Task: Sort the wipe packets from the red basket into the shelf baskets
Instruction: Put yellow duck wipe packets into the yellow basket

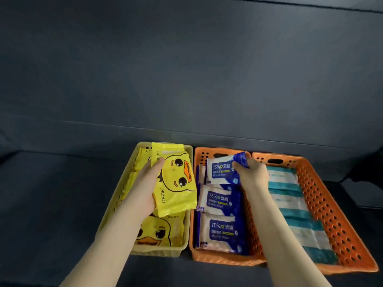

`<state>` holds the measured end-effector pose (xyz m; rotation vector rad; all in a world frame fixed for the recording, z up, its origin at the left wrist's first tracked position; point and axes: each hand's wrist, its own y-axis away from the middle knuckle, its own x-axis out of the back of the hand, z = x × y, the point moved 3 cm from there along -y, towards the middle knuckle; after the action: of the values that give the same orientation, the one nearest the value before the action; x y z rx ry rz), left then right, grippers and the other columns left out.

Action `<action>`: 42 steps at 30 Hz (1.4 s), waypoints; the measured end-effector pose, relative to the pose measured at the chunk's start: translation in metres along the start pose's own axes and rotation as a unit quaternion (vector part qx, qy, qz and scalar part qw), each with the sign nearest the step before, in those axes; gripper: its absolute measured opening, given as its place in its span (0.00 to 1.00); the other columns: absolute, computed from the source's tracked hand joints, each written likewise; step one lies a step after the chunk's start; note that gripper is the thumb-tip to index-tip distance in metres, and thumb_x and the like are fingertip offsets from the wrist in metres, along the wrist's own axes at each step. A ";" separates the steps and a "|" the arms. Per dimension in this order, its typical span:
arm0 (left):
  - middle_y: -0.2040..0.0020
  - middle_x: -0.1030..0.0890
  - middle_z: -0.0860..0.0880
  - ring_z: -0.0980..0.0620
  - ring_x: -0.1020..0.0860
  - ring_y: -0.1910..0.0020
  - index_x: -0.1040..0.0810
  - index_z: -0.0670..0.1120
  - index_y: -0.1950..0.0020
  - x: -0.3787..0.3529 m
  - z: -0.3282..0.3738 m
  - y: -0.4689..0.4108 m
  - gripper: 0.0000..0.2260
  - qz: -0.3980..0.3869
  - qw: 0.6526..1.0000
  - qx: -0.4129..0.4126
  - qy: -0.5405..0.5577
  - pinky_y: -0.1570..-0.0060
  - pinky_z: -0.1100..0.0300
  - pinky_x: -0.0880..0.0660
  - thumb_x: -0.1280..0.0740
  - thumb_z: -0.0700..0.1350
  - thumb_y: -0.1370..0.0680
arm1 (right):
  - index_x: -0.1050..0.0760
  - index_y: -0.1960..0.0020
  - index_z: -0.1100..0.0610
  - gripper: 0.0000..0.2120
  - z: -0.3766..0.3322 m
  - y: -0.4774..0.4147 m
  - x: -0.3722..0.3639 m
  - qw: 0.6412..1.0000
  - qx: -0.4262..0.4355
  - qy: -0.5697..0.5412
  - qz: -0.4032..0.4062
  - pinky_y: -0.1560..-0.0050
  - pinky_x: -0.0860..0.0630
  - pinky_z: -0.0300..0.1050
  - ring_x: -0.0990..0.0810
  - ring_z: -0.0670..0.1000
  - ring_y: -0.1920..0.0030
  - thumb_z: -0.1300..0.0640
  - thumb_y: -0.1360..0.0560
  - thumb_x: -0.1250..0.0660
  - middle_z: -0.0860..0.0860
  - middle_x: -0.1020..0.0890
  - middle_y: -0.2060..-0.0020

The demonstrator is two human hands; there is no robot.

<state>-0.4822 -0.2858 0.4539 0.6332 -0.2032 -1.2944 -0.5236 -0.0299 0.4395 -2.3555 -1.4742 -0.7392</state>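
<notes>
1. two packets are in the hands right now. the yellow packet (176,179), with a duck face on it, is up over the yellow basket (122,195). the blue packet (222,171) is up over the middle basket (223,258), near its far end.
2. the yellow basket has more duck packets (157,230) lying in it. the middle basket has a row of blue packets (219,200) lying flat. the right basket (331,204) has teal packets (290,201) lined up along it. each basket has one kind, so the sorting looks well along.
3. what is left: i think both held packets need to go down into their baskets. the red basket is not in view, so i cannot tell how many packets wait in it.
4. the left hand (145,189) holds the yellow packet from its left side, thumb on top near the far corner. the other fingers are under it, where i cannot see them. the arm reaches forward over the yellow basket.
5. the right hand (251,172) pinches the far right corner of the blue packet with curled fingers. the packet hangs tilted, and its near edge is just above the row or touching it; i cannot tell which. the arm reaches over the wall between the two orange baskets.
6. all three baskets sit side by side on a dark shelf (51,204).
</notes>
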 end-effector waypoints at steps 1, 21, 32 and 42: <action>0.44 0.20 0.49 0.44 0.20 0.49 0.30 0.57 0.30 -0.001 0.001 -0.002 0.21 0.002 1.000 0.014 0.003 0.59 0.51 0.22 0.35 0.57 0.22 | 0.24 0.57 0.56 0.07 0.001 -0.004 -0.008 1.000 -0.001 0.016 -0.007 0.56 0.24 0.47 0.20 0.54 0.59 0.54 0.23 0.32 0.54 0.18 0.60; 0.42 0.24 0.40 0.38 0.24 0.48 0.37 0.48 0.25 -0.005 -0.001 -0.031 0.26 0.075 0.988 0.122 -0.055 0.62 0.50 0.28 0.39 0.58 0.20 | 0.42 0.23 0.43 0.26 0.031 0.021 -0.068 0.926 0.131 0.278 -0.218 0.23 0.51 0.54 0.55 0.52 0.21 0.44 0.19 0.42 0.47 0.51 0.21; 0.54 0.15 0.44 0.40 0.18 0.54 0.22 0.51 0.41 0.008 -0.004 -0.012 0.18 -0.011 0.995 0.092 0.042 0.59 0.47 0.20 0.33 0.60 0.25 | 0.29 0.29 0.47 0.22 0.013 0.010 -0.054 0.958 0.139 0.188 -0.166 0.26 0.40 0.52 0.37 0.53 0.26 0.44 0.22 0.36 0.49 0.34 0.26; 0.47 0.16 0.41 0.40 0.18 0.48 0.22 0.46 0.38 0.033 0.030 0.008 0.21 -0.157 0.983 0.088 -0.049 0.46 0.45 0.23 0.32 0.55 0.27 | 0.18 0.55 0.59 0.08 -0.089 0.057 -0.059 0.948 0.092 -0.168 -0.255 0.53 0.20 0.52 0.16 0.56 0.59 0.54 0.24 0.31 0.59 0.15 0.58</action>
<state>-0.4809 -0.3249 0.4759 0.7737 -0.3099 -1.6256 -0.5185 -0.1423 0.4842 -2.0429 -2.2350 -0.2823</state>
